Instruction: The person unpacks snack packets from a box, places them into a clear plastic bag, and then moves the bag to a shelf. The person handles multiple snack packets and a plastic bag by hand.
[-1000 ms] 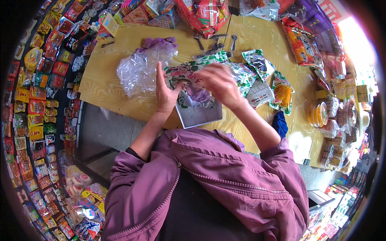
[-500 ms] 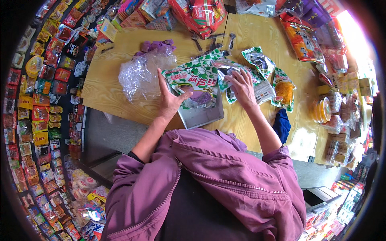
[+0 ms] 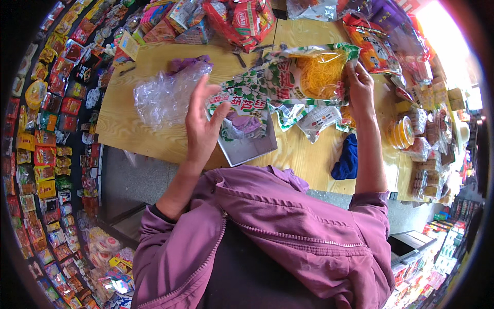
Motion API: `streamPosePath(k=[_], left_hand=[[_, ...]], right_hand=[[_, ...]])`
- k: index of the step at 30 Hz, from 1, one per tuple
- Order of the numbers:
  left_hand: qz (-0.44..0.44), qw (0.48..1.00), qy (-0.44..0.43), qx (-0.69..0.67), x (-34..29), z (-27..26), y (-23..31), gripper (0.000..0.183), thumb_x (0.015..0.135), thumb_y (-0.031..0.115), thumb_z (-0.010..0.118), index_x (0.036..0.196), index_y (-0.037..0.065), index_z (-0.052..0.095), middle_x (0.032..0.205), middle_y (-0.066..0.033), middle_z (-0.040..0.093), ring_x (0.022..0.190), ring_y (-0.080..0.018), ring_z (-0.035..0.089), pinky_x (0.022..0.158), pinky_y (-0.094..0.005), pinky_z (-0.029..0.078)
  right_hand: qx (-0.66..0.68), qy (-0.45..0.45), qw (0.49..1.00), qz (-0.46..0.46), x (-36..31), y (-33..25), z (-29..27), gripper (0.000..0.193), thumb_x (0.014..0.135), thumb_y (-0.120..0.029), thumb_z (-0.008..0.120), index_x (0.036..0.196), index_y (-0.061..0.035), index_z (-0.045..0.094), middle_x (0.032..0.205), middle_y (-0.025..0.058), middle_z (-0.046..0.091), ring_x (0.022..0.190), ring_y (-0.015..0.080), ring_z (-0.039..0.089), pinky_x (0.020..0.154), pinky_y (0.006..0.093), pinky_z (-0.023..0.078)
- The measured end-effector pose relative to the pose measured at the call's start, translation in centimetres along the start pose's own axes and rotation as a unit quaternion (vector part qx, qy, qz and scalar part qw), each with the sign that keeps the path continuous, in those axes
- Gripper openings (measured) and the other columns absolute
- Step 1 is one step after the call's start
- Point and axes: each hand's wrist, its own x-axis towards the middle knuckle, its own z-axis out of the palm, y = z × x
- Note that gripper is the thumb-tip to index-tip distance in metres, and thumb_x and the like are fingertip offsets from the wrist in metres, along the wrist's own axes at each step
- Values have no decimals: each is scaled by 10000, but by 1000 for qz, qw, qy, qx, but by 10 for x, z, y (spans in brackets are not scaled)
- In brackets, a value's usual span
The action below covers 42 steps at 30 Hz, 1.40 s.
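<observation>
My right hand [image 3: 362, 90] pinches the right edge of a green-and-white packet [image 3: 316, 77] and holds it up. Yellow shreds show through its clear window. Beside the grey box [image 3: 252, 152], my left hand [image 3: 201, 123] has its thumb and fingers apart and grips nothing. A second leaf-patterned packet [image 3: 242, 110], with something purple showing, lies in the box, partly out over its far side. More packets [image 3: 318, 122] of the same pattern lie on the table to the right of the box, partly hidden under the raised one.
Crumpled clear plastic [image 3: 159, 100] lies left of my left hand on the wooden table [image 3: 177, 139]. A dark blue cloth [image 3: 346, 157] rests near the front edge. Red bags [image 3: 244, 23] and small boxes stand at the back; shelves of packaged goods [image 3: 46, 159] line the left.
My right hand has gone up and right, lifting the packet with yellow shreds off the pile. My left hand has come away from the purple packet, and the view has shifted slightly.
</observation>
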Motion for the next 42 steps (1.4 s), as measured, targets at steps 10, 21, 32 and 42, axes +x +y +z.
streamPosePath(k=[10, 21, 32, 42], left_hand=[[-92, 979, -151, -100, 12, -9, 23, 723, 816, 112, 800, 1439, 70, 435, 1278, -78, 574, 1137, -123, 533, 969, -264, 447], [88, 914, -260, 299, 12, -49, 33, 124, 842, 102, 760, 864, -8, 706, 616, -14, 629, 603, -19, 484, 523, -270, 415], [55, 949, -173, 258, 28, -52, 43, 200, 942, 140, 646, 1127, 83, 696, 956, -75, 739, 841, -132, 695, 776, -288, 542], [-293, 878, -75, -371, -31, 2, 44, 609, 936, 518, 599, 1337, 70, 503, 1203, -55, 637, 1088, -210, 629, 913, -354, 530]], right_hand=[[151, -179, 967, 96, -61, 40, 73, 245, 1032, -215, 524, 1142, -23, 628, 989, -21, 658, 861, 40, 584, 764, 226, 492], [-126, -151, 978, -72, -91, 74, 47, 127, 985, -108, 588, 949, 10, 616, 741, -44, 575, 762, 20, 461, 657, 227, 448], [-239, -141, 871, -405, -142, 11, 51, 341, 807, -1, 593, 1108, -96, 721, 1129, 126, 692, 1035, 329, 644, 871, 406, 517], [-334, -255, 771, -478, -167, 27, 89, 360, 828, -218, 622, 1181, -223, 694, 1360, 13, 586, 1272, 265, 499, 1059, 456, 381]])
